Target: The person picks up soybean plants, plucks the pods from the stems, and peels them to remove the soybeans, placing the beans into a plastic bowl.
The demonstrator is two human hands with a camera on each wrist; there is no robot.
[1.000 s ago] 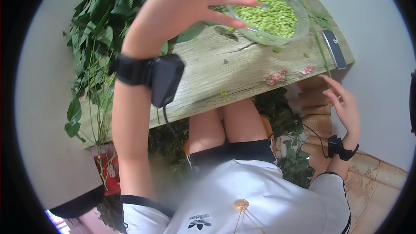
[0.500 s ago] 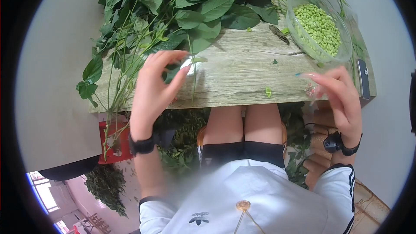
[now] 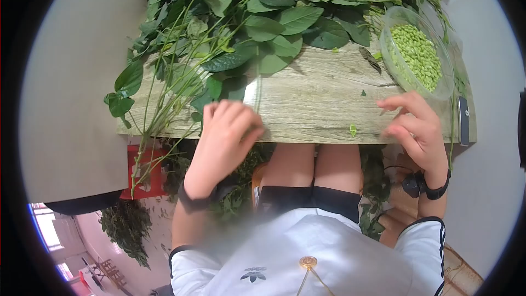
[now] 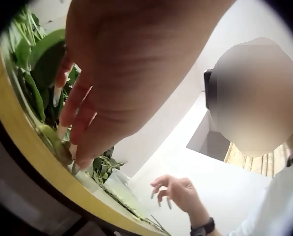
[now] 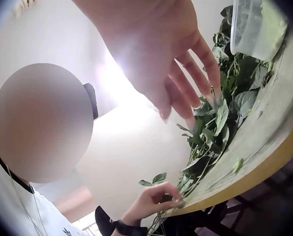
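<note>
My left hand (image 3: 230,137) is at the table's front edge, its fingers curled downward. In the left wrist view its thumb and fingertips pinch a green bean pod (image 4: 52,140), which the hand hides in the head view. A thin green stem (image 3: 258,79) lies just beyond that hand on the table. My right hand (image 3: 419,129) hovers over the front edge on the right, fingers loosely bent with nothing between them. Behind it stands a clear plastic tub (image 3: 388,57) with shelled green beans (image 3: 416,57).
Leafy bean plants (image 3: 285,22) heap along the back and left of the wooden table (image 3: 318,98), some stems hanging over the front left edge. A green scrap (image 3: 353,130) and a dark dry leaf (image 3: 370,59) lie on it. A phone (image 3: 463,120) lies at the right edge. A red stool (image 3: 148,170) stands below left.
My left hand swept from over the tub to the front left, beside a stem with a pod, then came toward the edge with fingers curled in. My right hand rose over the table's edge.
</note>
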